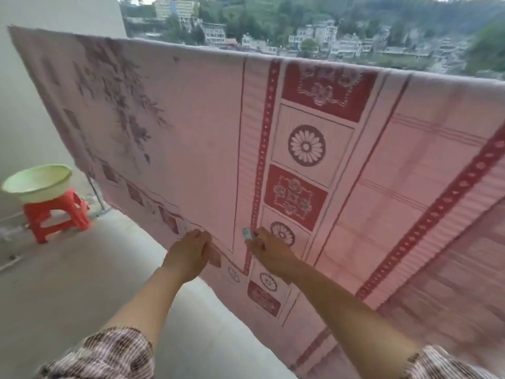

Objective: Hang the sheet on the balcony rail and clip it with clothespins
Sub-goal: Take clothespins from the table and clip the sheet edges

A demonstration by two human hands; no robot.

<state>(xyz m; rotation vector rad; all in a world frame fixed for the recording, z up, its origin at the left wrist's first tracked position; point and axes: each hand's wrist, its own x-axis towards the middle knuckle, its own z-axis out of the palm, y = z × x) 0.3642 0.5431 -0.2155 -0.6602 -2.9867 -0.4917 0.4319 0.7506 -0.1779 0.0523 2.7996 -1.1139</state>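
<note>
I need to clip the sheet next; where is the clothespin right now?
In the head view, low centre, the clothespin is pinched in the right hand in front of the sheet, just right of the left hand.

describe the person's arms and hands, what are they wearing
Both sleeves, left sleeve and right sleeve, are a brown-and-white patterned fabric ending near the elbows; forearms bare. The left hand and right hand wear no gloves, and no watch shows.

One head-worn wide-angle view, looking forward and down, close up to the sheet (196, 138) that fills the frame. Forearms (153, 299) enter from 6 o'clock, and hillside houses (322, 36) lie far off at 12 o'clock.
</note>
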